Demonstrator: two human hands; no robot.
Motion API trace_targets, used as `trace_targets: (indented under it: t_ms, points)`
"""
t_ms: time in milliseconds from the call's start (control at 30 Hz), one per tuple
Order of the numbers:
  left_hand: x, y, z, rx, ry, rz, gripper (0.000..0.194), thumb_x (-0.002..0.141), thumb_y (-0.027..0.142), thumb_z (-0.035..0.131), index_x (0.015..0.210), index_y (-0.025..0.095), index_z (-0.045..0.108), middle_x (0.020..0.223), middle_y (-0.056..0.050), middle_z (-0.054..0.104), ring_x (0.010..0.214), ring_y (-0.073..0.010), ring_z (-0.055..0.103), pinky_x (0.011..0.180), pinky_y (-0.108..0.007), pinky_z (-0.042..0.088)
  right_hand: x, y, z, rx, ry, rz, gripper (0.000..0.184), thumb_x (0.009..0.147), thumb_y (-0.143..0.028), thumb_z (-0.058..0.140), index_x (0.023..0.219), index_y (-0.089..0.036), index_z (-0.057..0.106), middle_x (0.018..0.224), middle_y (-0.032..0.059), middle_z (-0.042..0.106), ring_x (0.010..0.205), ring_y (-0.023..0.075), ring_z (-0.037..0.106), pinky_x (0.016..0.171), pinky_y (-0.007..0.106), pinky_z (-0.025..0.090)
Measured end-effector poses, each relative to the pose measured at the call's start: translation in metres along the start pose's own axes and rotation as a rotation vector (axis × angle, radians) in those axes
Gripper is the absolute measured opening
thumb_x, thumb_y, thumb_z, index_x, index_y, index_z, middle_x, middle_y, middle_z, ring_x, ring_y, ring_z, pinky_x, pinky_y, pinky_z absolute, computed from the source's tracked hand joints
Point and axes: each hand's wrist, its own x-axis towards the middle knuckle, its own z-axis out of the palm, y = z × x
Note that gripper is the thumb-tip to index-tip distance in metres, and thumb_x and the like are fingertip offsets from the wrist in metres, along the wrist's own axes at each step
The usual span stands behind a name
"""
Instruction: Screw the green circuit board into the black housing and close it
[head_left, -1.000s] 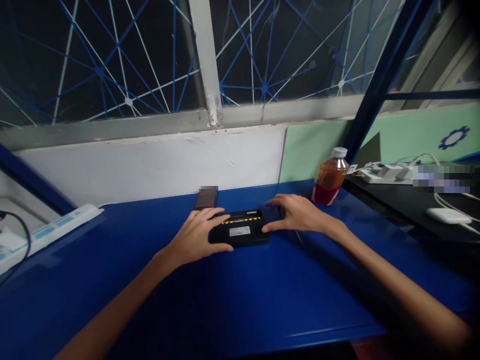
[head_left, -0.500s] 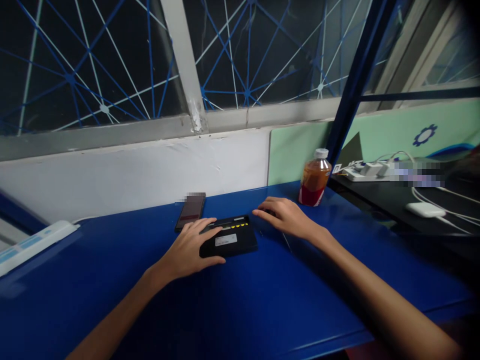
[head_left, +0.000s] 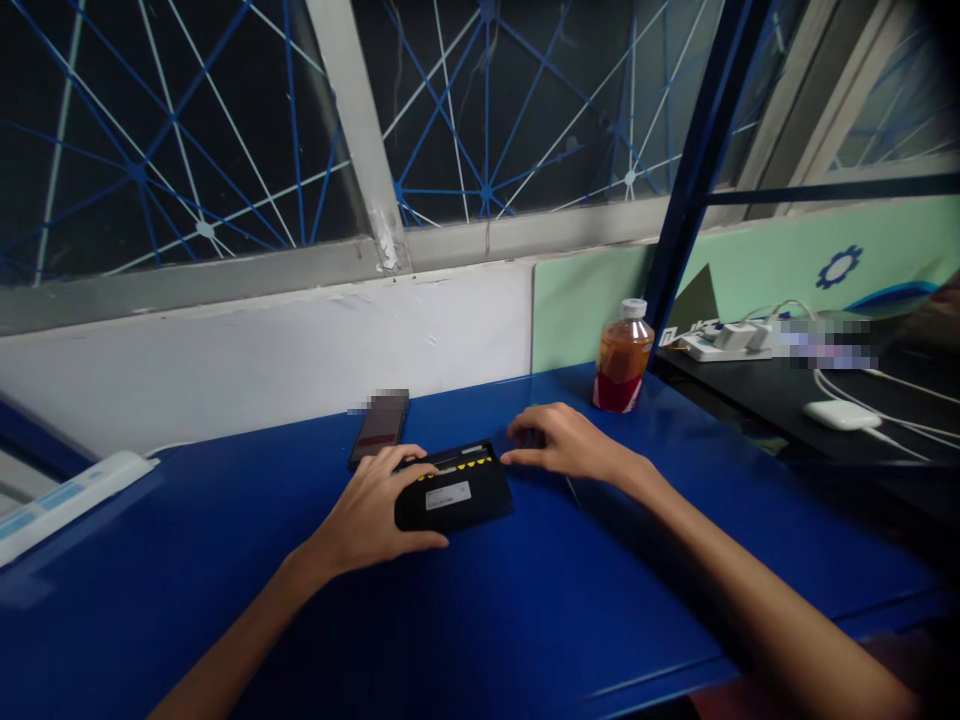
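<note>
My left hand (head_left: 382,503) grips a flat black case (head_left: 486,497), thumb along the near edge and fingers over the far edge. A white label (head_left: 448,496) sits on its top, with a row of yellow marks beside an open slot along the far side. My right hand (head_left: 568,440) hovers just off the case's right end, fingers curled and thumb apart from them; I see nothing held there. Below it a thin, pale, straight object (head_left: 573,491) lies on the table, partly hidden, its kind unclear. A dark phone (head_left: 379,425) lies behind my left hand.
On the blue table (head_left: 480,620) a bottle (head_left: 623,358) of orange-brown drink stands at the back right. A white power strip (head_left: 75,503) lies at the left. A black table (head_left: 757,400) at the right carries cables and a white adapter (head_left: 841,415).
The case has tilted slightly under my left hand, its near edge shifting toward me. My right hand has come a little closer to the case's right end, its thumb and fingers now farther apart.
</note>
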Motion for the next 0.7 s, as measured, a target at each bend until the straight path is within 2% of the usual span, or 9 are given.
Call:
trace_targets:
  t_ms: [133, 267, 367, 500, 700]
  points:
    - [0.000, 0.004, -0.002, 0.015, -0.012, 0.009, 0.070, 0.061, 0.071, 0.065, 0.116, 0.028, 0.058, 0.128, -0.008, 0.048, 0.110, -0.0331, 0.047, 0.086, -0.046, 0.040, -0.003, -0.005, -0.001, 0.007, -0.022, -0.025, 0.034, 0.073, -0.049, 0.069, 0.093, -0.020, 0.068, 0.085, 0.0035, 0.068, 0.070, 0.0170, 0.060, 0.062, 0.028, 0.043]
    - [-0.002, 0.003, -0.017, 0.086, -0.006, 0.020, 0.075, 0.058, 0.076, 0.064, 0.116, 0.029, 0.060, 0.128, -0.009, 0.049, 0.113, -0.0348, 0.045, 0.089, -0.048, 0.036, -0.006, -0.013, 0.006, -0.032, -0.078, -0.099, 0.062, 0.062, -0.066, 0.068, 0.104, -0.021, 0.066, 0.095, 0.0060, 0.063, 0.070, 0.0184, 0.059, 0.062, 0.031, 0.044]
    - [-0.005, -0.002, -0.031, 0.144, -0.043, -0.005, 0.066, 0.059, 0.077, 0.061, 0.105, 0.030, 0.066, 0.125, -0.007, 0.051, 0.110, -0.0327, 0.047, 0.086, -0.046, 0.037, -0.008, -0.017, 0.014, -0.091, -0.105, -0.138, 0.077, 0.058, -0.074, 0.064, 0.111, -0.019, 0.063, 0.106, 0.0095, 0.058, 0.074, 0.0214, 0.060, 0.063, 0.035, 0.045]
    - [-0.009, -0.006, -0.039, 0.126, -0.099, -0.005, 0.068, 0.056, 0.078, 0.062, 0.105, 0.030, 0.066, 0.122, -0.007, 0.053, 0.110, -0.0321, 0.048, 0.089, -0.045, 0.035, -0.008, -0.018, 0.021, -0.137, -0.102, -0.145, 0.078, 0.058, -0.073, 0.064, 0.113, -0.018, 0.062, 0.110, 0.0103, 0.055, 0.078, 0.0232, 0.061, 0.066, 0.037, 0.047]
    - [-0.010, -0.003, -0.037, 0.090, -0.130, -0.026, 0.071, 0.057, 0.078, 0.061, 0.109, 0.029, 0.066, 0.121, -0.007, 0.052, 0.109, -0.0321, 0.049, 0.089, -0.044, 0.036, -0.008, -0.017, 0.022, -0.166, -0.090, -0.140, 0.069, 0.061, -0.065, 0.068, 0.110, -0.017, 0.062, 0.110, 0.0100, 0.054, 0.079, 0.0227, 0.061, 0.064, 0.036, 0.047]
